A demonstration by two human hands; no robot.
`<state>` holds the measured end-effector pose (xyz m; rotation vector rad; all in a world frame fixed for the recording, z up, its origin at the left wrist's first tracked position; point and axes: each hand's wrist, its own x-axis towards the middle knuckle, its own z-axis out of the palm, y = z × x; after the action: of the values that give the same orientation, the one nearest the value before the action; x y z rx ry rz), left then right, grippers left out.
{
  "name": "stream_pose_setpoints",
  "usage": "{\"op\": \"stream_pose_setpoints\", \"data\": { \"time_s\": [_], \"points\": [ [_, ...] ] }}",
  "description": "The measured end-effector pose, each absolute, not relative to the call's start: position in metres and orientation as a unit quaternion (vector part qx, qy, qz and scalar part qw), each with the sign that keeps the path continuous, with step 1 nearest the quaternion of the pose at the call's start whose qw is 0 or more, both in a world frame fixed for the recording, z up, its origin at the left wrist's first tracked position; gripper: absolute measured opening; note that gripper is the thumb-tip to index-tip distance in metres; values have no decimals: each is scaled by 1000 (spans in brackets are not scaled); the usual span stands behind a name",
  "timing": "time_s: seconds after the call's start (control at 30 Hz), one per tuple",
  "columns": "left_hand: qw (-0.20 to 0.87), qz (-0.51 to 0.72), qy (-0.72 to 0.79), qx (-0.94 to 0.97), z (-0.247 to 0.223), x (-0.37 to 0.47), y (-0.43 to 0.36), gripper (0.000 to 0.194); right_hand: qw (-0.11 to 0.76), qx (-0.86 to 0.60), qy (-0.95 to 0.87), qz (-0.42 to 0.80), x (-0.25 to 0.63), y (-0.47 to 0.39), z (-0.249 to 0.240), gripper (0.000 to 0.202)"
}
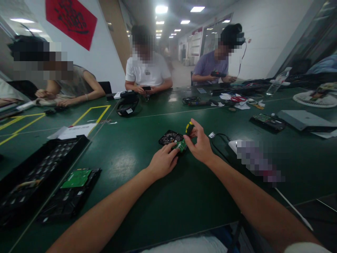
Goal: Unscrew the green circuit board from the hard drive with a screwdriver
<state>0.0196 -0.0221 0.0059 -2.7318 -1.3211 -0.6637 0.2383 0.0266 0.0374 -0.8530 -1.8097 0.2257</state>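
A black hard drive (168, 137) with a green circuit board (181, 146) lies on the table in front of me. My left hand (163, 160) holds it at the near side, fingertips resting on the board and the drive's edge. In my right hand (199, 142), thumb and fingers grip a short screwdriver with a yellow and black handle (189, 128). The handle stands nearly upright over the right end of the drive. Its tip is hidden behind my fingers, so I cannot tell whether it touches a screw.
Another hard drive (76, 189) lies left, beside a long black tray (39, 172). A power strip (259, 160) with a cable is on the right, near a further drive (267, 122) and a grey box (305, 119). A bottle (279, 81) stands farther back. Three people sit opposite.
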Motion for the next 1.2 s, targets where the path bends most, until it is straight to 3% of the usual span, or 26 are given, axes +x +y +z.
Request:
{"op": "stream_pose_setpoints", "data": {
  "time_s": [0.33, 1.2],
  "points": [
    [34, -211, -455, -865, 5, 22, -25, 35, 532, -354, -757, 134, 242, 29, 34, 72],
    [27, -209, -438, -874, 4, 19, -22, 42, 529, -362, -762, 92, 240, 29, 34, 68]
  ]
}}
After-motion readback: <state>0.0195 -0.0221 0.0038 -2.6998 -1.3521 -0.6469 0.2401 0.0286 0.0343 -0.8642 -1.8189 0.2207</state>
